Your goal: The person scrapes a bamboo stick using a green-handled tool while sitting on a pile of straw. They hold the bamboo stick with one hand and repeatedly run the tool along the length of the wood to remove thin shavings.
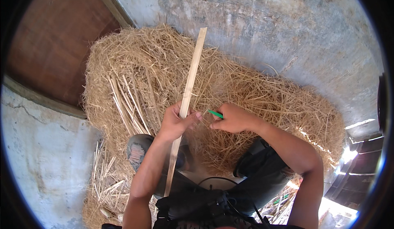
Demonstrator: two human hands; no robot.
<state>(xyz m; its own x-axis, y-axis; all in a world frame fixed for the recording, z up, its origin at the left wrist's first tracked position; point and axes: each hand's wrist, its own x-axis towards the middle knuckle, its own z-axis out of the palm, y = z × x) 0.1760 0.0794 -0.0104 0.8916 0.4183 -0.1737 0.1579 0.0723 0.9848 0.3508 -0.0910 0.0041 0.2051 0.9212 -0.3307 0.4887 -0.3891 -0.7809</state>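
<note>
A long, flat, pale strip of bamboo or wood stands at a slant across the middle, its top end tipped to the right and its lower end by my lap. My left hand is closed round the strip below its middle, thumb reaching over its front to the right. To the right, a little apart from the strip, my right hand is curled round a slim green object. Its green end sticks out toward the left thumb; the rest is hidden in the fist, so its kind cannot be made out.
A large heap of straw-like shavings spreads in front of me against a stained wall. Several thin split sticks lie on it at the left. A brown panel stands far left. My bent knees flank the work, with a black cable between.
</note>
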